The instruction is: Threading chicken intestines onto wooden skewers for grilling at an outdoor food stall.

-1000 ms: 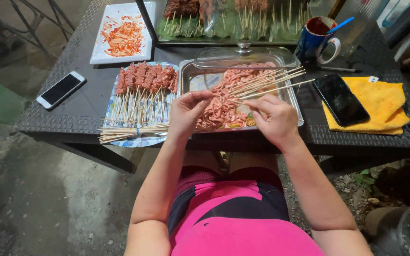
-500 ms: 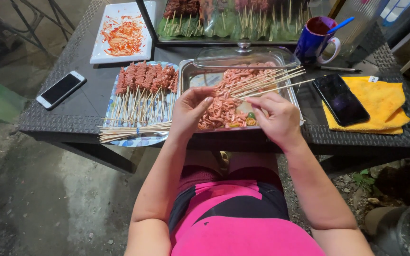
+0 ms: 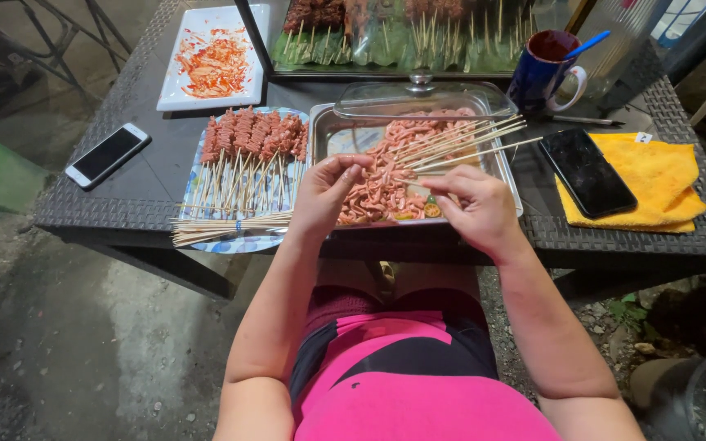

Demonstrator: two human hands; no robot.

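Left hand (image 3: 326, 194) pinching a strip from raw meat (image 3: 386, 175) in metal tray (image 3: 507, 167). Right hand (image 3: 475, 204) closed, apparently on one skewer end; bare skewers (image 3: 459, 143), about seven, fanned up-right, nearer this hand. Finished skewers (image 3: 251, 135) left on plate (image 3: 243, 242). Two phones.

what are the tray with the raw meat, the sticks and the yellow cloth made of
Tray: looks like metal, probably steel; grey walls with a dull shine.
Sticks: seemingly bamboo or wood; thin, pale tan, matte.
Yellow cloth: soft fabric, possibly microfibre; it lies folded with limp edges.
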